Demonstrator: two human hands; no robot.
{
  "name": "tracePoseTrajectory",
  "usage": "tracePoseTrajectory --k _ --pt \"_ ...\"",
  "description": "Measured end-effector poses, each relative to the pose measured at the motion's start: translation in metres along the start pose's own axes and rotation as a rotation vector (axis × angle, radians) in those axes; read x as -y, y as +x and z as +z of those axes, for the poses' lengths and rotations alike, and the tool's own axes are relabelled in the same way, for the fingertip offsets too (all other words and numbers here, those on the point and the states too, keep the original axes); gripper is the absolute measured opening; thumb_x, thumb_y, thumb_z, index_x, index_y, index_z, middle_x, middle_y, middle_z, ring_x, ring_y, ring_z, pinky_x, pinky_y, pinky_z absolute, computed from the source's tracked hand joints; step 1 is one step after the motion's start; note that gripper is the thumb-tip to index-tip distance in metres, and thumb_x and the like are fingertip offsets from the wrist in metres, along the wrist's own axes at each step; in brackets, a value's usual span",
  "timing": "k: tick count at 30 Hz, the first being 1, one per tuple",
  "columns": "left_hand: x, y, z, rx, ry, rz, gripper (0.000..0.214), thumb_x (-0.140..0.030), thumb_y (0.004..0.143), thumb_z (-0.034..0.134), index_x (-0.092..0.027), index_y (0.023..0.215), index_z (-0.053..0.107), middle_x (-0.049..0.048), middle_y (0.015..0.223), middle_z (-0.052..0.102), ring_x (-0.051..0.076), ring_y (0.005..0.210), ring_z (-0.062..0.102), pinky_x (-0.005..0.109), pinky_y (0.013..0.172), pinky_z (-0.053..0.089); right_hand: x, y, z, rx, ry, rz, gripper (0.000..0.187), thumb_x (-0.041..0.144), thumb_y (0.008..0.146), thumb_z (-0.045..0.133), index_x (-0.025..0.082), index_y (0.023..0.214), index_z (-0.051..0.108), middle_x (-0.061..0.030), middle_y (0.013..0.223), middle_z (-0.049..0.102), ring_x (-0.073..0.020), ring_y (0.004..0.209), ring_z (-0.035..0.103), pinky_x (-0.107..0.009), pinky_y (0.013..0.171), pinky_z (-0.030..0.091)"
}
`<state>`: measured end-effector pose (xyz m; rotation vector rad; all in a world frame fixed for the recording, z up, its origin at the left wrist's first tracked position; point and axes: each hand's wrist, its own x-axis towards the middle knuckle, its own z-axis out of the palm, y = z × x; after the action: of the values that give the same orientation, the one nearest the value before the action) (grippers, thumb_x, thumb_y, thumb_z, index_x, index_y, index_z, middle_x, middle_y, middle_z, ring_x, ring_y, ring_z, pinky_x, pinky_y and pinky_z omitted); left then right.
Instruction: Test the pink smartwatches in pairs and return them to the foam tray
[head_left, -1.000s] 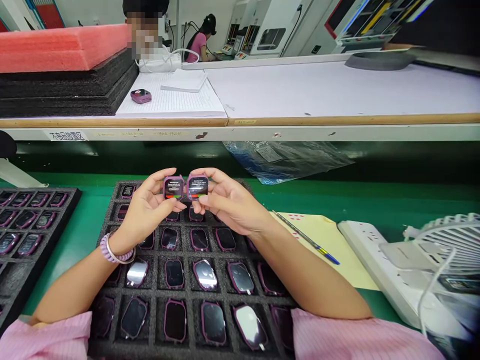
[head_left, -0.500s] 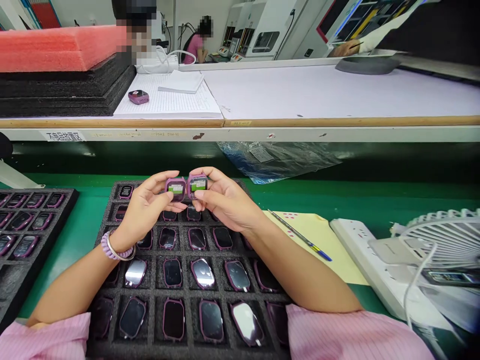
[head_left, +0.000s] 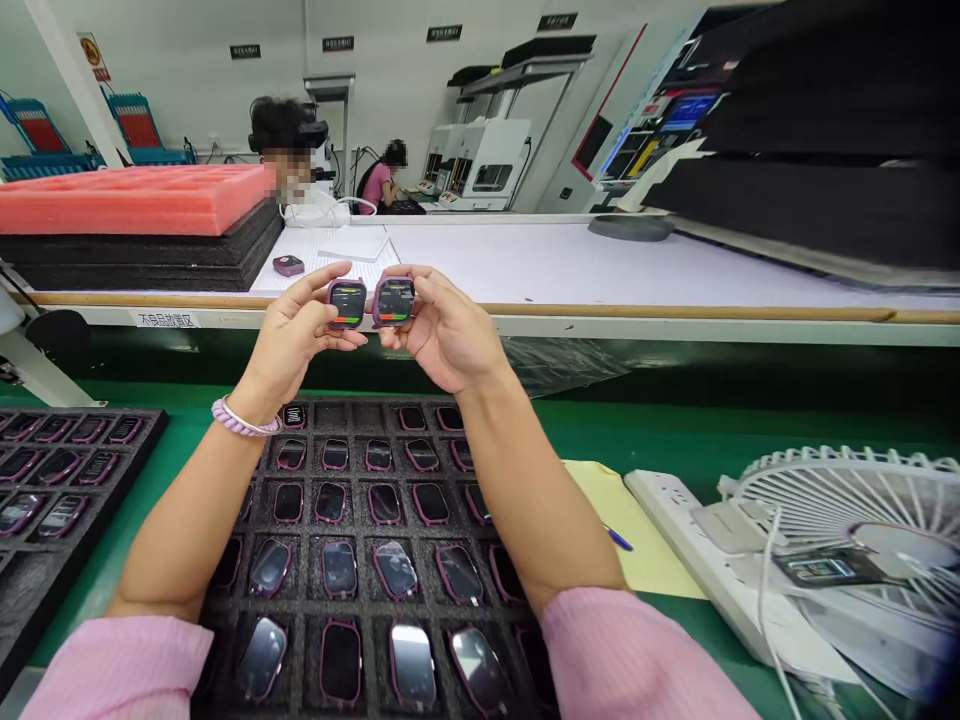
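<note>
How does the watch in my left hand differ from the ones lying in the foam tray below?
The watch in the left hand shows a lit screen with a green-and-red bar; the tray watches are dark. It is held upright in that hand; the tray watches lie flat in foam tray pockets. Both have purple cases.

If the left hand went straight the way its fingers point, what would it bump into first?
Probably the second watch in the right hand, right beside the left hand and its own watch; depth is unclear.
</note>
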<state>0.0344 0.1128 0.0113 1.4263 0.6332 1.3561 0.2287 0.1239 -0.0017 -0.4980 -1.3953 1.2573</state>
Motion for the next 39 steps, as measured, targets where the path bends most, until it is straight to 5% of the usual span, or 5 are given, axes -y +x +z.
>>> tracePoseTrajectory --k 9,16,30,39 --pt "0.016 -0.006 -0.008 -0.031 0.096 0.083 0.075 -0.02 0.073 0.079 -0.022 0.144 0.056 0.0042 0.105 0.073 0.012 0.07 0.071 0.023 0.07 0.062 -0.003 -0.009 0.001 0.002 -0.066 0.02 0.06 0.065 0.088 0.075 0.024 0.127 0.055 -0.007 0.107 0.068 -0.0143 0.069 0.061 -0.032 0.064 0.052" --pt "0.015 -0.008 -0.006 -0.05 0.154 0.216 0.063 -0.028 0.075 0.085 -0.024 0.133 0.06 0.0054 0.109 0.07 0.016 0.082 0.072 0.028 0.078 0.064 0.003 -0.015 0.003 0.021 -0.026 0.005 0.064 0.025 0.074 0.083 0.025 0.131 0.055 -0.0025 0.109 0.068 -0.0136 0.078 0.067 -0.03 0.076 0.058" --pt "0.01 -0.013 0.002 -0.045 0.189 0.268 0.057 -0.038 0.078 0.088 -0.026 0.125 0.059 0.0064 0.109 0.063 0.026 0.107 0.07 0.032 0.08 0.062 0.003 -0.018 0.005 0.017 -0.136 0.002 0.071 0.039 0.077 0.085 0.027 0.14 0.054 -0.0052 0.116 0.064 -0.0168 0.085 0.065 -0.032 0.077 0.058" --pt "0.011 -0.014 0.004 -0.043 0.194 0.245 0.057 -0.035 0.076 0.086 -0.024 0.125 0.059 0.0049 0.108 0.067 0.016 0.079 0.068 0.029 0.075 0.062 0.0 -0.016 0.002 0.003 -0.082 0.007 0.063 0.047 0.081 0.083 0.025 0.132 0.056 -0.0043 0.108 0.066 -0.0154 0.077 0.065 -0.032 0.076 0.058"
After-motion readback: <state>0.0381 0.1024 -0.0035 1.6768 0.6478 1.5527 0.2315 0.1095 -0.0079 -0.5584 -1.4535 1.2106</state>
